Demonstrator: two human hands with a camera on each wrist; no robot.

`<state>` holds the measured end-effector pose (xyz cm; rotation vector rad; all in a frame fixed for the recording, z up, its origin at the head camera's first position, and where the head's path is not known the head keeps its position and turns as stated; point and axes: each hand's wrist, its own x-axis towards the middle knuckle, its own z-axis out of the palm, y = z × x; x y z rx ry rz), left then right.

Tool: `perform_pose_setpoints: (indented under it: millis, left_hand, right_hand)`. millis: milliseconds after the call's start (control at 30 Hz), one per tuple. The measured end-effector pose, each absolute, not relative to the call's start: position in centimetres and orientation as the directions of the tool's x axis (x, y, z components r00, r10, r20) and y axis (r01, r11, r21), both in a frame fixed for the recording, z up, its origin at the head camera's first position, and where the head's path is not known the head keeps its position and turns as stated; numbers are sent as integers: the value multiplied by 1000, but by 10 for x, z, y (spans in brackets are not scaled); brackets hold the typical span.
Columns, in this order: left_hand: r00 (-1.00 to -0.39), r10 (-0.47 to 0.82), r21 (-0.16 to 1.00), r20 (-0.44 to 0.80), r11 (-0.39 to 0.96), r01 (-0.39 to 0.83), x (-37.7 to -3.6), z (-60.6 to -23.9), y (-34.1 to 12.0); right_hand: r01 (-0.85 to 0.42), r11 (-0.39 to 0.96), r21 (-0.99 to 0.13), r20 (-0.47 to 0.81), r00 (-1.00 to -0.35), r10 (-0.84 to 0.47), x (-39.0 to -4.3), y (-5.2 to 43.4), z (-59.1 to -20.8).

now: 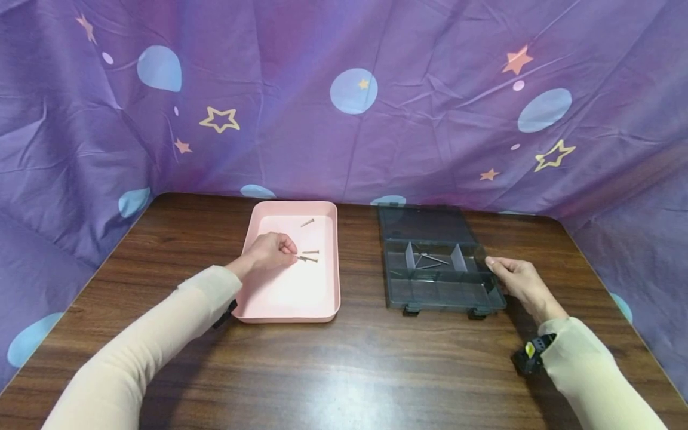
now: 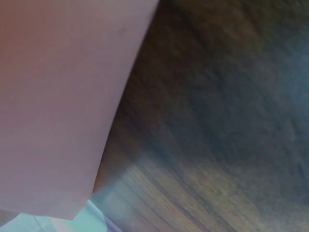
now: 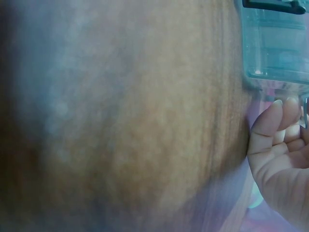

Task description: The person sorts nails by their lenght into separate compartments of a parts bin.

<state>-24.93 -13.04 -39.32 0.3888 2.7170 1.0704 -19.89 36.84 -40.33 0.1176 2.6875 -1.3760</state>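
In the head view, my left hand (image 1: 271,251) reaches into a pink tray (image 1: 287,313), thumb and fingertips pinching the end of a small brass-coloured screw (image 1: 310,260). Just beyond it lies a second screw (image 1: 310,252), and a third screw (image 1: 307,223) is nearer the tray's far end. To the right stands a dark see-through compartment box (image 1: 446,291), its lid (image 1: 424,224) laid back. My right hand (image 1: 518,280) grips the box's right edge; the right wrist view shows its curled fingers (image 3: 273,121) against the box end.
Several thin silvery nails (image 1: 432,258) lie in the box's back middle compartment, between two pale dividers (image 1: 458,258). Two dark latches (image 1: 411,310) stick out at the front. A wooden table (image 1: 344,364) carries everything, with a purple patterned cloth (image 1: 301,137) hanging behind.
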Motion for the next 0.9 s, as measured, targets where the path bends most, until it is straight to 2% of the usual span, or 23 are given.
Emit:
perform_pose_setpoints:
  millis: [300,900]
  left_hand:
    - [-954,282,690,-97,710,140,-246,-394,-127]
    - [-951,308,646,-37,733,212,-247,-395,-128]
  right_hand:
    - [133,564,-815,-151,-988,16,-198,370,-404]
    - [110,537,-836,-128,-992,5,-197,369,-403]
